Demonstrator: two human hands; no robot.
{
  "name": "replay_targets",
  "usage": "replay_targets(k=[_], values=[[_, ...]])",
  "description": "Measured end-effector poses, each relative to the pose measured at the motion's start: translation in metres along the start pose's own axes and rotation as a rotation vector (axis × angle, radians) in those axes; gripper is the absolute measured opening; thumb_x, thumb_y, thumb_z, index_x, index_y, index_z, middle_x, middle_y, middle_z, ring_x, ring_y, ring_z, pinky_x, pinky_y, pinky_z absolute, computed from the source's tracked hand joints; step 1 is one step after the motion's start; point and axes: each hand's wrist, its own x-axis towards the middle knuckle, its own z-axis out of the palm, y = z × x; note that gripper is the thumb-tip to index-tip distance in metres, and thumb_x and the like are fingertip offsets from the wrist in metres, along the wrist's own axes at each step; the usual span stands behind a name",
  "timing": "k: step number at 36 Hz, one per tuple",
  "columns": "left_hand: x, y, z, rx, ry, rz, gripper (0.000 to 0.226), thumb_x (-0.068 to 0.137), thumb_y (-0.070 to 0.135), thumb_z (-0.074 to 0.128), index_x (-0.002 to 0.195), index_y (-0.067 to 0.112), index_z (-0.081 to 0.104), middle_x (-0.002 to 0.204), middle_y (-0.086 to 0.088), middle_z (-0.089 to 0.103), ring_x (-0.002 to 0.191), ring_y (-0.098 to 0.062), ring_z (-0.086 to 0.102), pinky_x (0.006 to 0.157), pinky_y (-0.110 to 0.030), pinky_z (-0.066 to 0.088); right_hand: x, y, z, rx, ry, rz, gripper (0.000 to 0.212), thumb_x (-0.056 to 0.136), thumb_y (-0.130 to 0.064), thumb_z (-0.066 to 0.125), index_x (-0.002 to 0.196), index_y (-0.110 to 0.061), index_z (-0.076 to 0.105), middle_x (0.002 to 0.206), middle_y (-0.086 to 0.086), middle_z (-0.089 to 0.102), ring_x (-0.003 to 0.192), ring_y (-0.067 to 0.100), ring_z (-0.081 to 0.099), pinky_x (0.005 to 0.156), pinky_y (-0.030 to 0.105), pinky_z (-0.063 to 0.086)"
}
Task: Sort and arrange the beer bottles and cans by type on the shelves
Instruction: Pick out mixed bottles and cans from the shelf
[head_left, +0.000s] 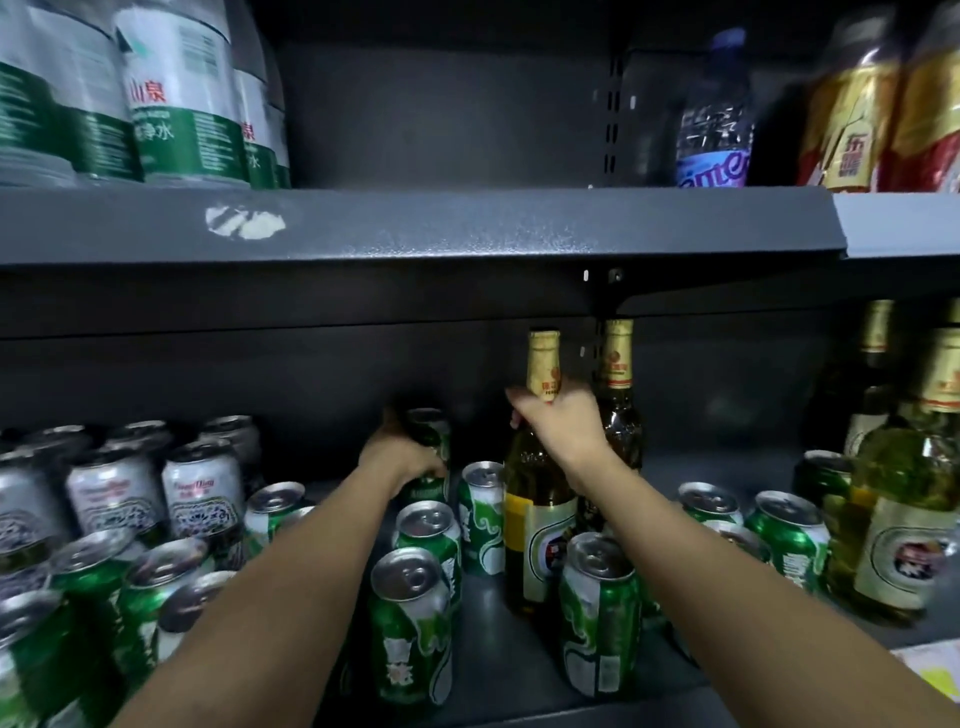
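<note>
Two hands are busy on the lower shelf (727, 473) at once. The left hand (402, 457) has its fingers curled round a green can (428, 431) at the back, behind the other green cans. The right hand (558, 421) has its fingers wrapped round the neck of a tall beer bottle (537, 519), just under its gold foil top. A darker bottle (618, 410) stands right behind those fingers, almost touching them.

I think this is the step where mixed-up drinks get pulled apart. The bottle stands in the middle of green cans, and more bottles (898, 519) wait well off to the right of the right fingers. White cans (200, 488) sit far to the left of the left fingers.

Next, I think the bottle should be lifted straight up so it does not knock the can (597, 608) in front of it, then carried right to the other bottles. The shelf above is low, so there is little room to lift.
</note>
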Motion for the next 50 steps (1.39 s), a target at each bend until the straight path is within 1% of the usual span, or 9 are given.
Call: replay_targets(k=[4,8,14,18,26,30,34,40,50], values=[[0.005,-0.006,0.008,0.159,-0.077,-0.031,0.111,0.06,0.016,0.089,0.149,0.01,0.024,0.134,-0.014,0.054,0.117,-0.03,0.056,0.092,-0.036,0.052,-0.001,0.004,-0.001,-0.069,0.049,-0.072,0.032,0.079,-0.041,0.071,0.079,-0.01,0.066,0.076,0.007,0.07,0.073,0.021,0.066,0.071,0.037,0.054],[0.014,-0.014,0.012,0.253,-0.143,-0.074,0.087,0.053,0.022,0.093,0.128,0.003,0.053,0.117,-0.012,0.064,0.103,-0.026,0.063,0.083,-0.033,0.056,-0.002,0.005,0.0,-0.109,0.087,-0.118,0.036,0.081,-0.045,0.068,0.083,-0.009,0.063,0.077,0.006,0.069,0.073,0.021,0.065,0.072,0.038,0.054],[0.004,-0.013,0.009,0.297,-0.269,-0.091,0.045,0.073,0.013,0.081,0.107,0.0,0.055,0.102,-0.012,0.061,0.087,-0.024,0.062,0.072,-0.032,0.052,-0.007,0.001,0.002,-0.149,0.123,-0.113,0.036,0.083,-0.047,0.065,0.08,-0.011,0.062,0.075,0.006,0.067,0.073,0.025,0.064,0.073,0.041,0.053],[-0.01,-0.007,0.0,0.306,-0.309,-0.121,0.042,0.085,0.008,0.066,0.124,-0.002,0.054,0.118,-0.018,0.059,0.091,-0.024,0.055,0.075,-0.032,0.047,-0.012,-0.003,-0.001,-0.126,0.079,-0.105,0.032,0.085,-0.045,0.065,0.076,-0.015,0.059,0.076,0.005,0.067,0.074,0.024,0.064,0.074,0.041,0.054],[-0.044,0.031,-0.027,0.281,0.101,0.053,0.032,0.091,0.009,0.05,0.121,0.002,0.056,0.13,-0.02,0.054,0.12,-0.035,0.051,0.094,-0.032,0.043,-0.015,-0.005,-0.003,-0.129,-0.026,0.045,0.04,0.079,-0.052,0.071,0.087,-0.013,0.066,0.09,0.007,0.068,0.086,0.026,0.064,0.072,0.033,0.05],[-0.072,0.044,-0.024,0.047,-0.087,0.198,0.047,0.077,-0.005,0.062,0.121,0.008,0.054,0.117,-0.012,0.059,0.109,-0.026,0.057,0.085,-0.032,0.051,-0.021,-0.012,-0.001,-0.064,-0.017,0.057,0.044,0.079,-0.047,0.073,0.1,-0.009,0.066,0.095,0.009,0.068,0.09,0.028,0.065,0.078,0.037,0.053],[-0.097,0.038,-0.018,-0.038,-0.266,0.172,0.082,0.071,0.01,0.082,0.14,0.018,0.039,0.126,-0.004,0.051,0.113,-0.017,0.053,0.097,-0.039,0.051,-0.033,-0.024,-0.003,-0.079,-0.074,-0.066,0.03,0.083,-0.04,0.071,0.091,-0.013,0.062,0.091,0.007,0.066,0.089,0.028,0.064,0.077,0.037,0.051],[-0.129,0.031,-0.008,-0.07,-0.196,0.159,0.102,0.065,0.026,0.089,0.147,0.012,0.029,0.135,-0.003,0.051,0.123,-0.018,0.05,0.105,-0.036,0.044,-0.056,-0.05,-0.005,-0.049,-0.144,-0.226,0.023,0.085,-0.035,0.069,0.089,-0.018,0.054,0.088,0.0,0.06,0.086,0.02,0.06,0.076,0.034,0.049],[-0.171,0.019,-0.02,-0.128,-0.121,0.146,0.122,0.034,0.06,0.09,0.138,0.012,0.046,0.13,-0.002,0.059,0.122,-0.017,0.054,0.106,-0.039,0.044,-0.096,-0.07,-0.014,-0.01,-0.139,-0.361,0.018,0.083,-0.031,0.07,0.086,-0.02,0.056,0.077,-0.008,0.058,0.077,0.014,0.059,0.069,0.03,0.046]])
